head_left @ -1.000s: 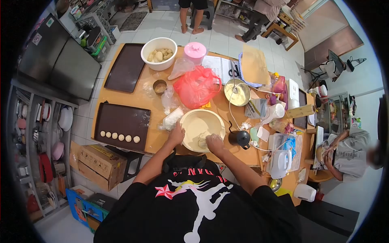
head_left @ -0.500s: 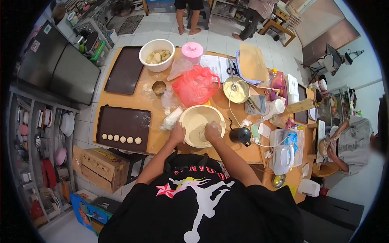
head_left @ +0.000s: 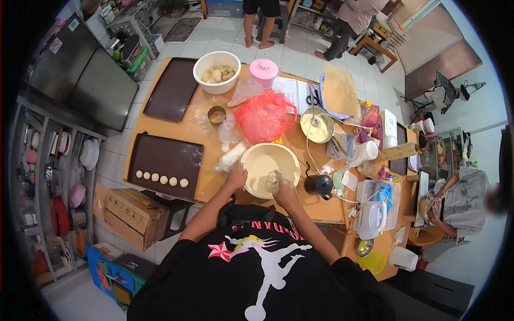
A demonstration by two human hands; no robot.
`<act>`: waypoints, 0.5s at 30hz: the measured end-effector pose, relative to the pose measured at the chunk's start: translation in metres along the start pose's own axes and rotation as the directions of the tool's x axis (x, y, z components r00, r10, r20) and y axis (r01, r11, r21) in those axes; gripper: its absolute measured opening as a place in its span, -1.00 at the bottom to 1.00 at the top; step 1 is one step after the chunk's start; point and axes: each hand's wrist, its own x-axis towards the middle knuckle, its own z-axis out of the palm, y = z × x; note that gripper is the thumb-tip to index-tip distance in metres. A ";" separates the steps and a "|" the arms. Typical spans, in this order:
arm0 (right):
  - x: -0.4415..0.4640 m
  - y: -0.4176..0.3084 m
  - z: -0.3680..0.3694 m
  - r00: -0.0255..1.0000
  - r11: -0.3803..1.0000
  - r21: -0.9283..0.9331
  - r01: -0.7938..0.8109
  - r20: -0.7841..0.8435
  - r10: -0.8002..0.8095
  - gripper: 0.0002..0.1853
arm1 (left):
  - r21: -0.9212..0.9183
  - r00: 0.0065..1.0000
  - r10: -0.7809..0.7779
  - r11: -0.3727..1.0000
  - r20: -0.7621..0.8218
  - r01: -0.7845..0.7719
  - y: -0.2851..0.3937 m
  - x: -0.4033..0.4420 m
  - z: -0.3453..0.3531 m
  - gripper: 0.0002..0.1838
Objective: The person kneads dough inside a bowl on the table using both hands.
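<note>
A cream-coloured basin (head_left: 256, 160) stands in front of me at the table's near edge. My left hand (head_left: 236, 177) is closed on its left rim. Inside the basin, at the near right, my right hand (head_left: 284, 191) has its fingers curled on a rough lump of dough (head_left: 272, 180), with pale bits sticking to the skin. Part of the dough is hidden by that hand. Just beyond the left hand lies a plastic bag of white powder (head_left: 233, 157), close to the basin.
A dark tray (head_left: 166, 155) with several small dough balls (head_left: 163, 180) lies left. Past the basin are a red plastic bag (head_left: 266, 115) and a white bowl of dough pieces (head_left: 201, 80). A black kettle (head_left: 323, 185) stands right. Another person (head_left: 465, 200) works at far right.
My right hand has moved toward me inside the basin, and the dough lump shows more clearly by its fingers. My left hand stays at the rim. The whole view has shifted slightly.
</note>
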 end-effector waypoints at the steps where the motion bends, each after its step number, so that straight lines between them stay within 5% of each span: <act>1: -0.002 -0.004 -0.003 0.997 0.998 -0.047 0.050 -0.048 -0.052 -0.64 | -0.011 1.000 0.000 1.000 -0.004 0.000 -0.001 0.000 0.000 -0.62; 3: -0.007 -0.012 -0.008 0.978 0.980 -0.144 0.133 -0.143 -0.154 -0.63 | -0.026 1.000 0.005 1.000 -0.006 -0.005 -0.002 -0.001 0.001 -0.63; 6: -0.007 -0.025 -0.018 0.983 0.976 -0.218 -0.002 0.177 0.041 -0.74 | -0.022 1.000 -0.013 1.000 -0.012 0.013 -0.002 0.001 0.003 -0.63; 9: -0.001 0.011 0.024 0.948 0.954 -0.289 0.082 0.317 0.014 -0.63 | 0.030 0.999 -0.035 0.999 0.001 0.035 0.006 -0.004 -0.001 -0.66; 15: 0.022 0.013 0.052 0.947 0.946 -0.323 0.024 0.312 0.082 -0.58 | -0.037 1.000 0.027 0.999 0.002 -0.027 -0.001 -0.002 0.000 -0.71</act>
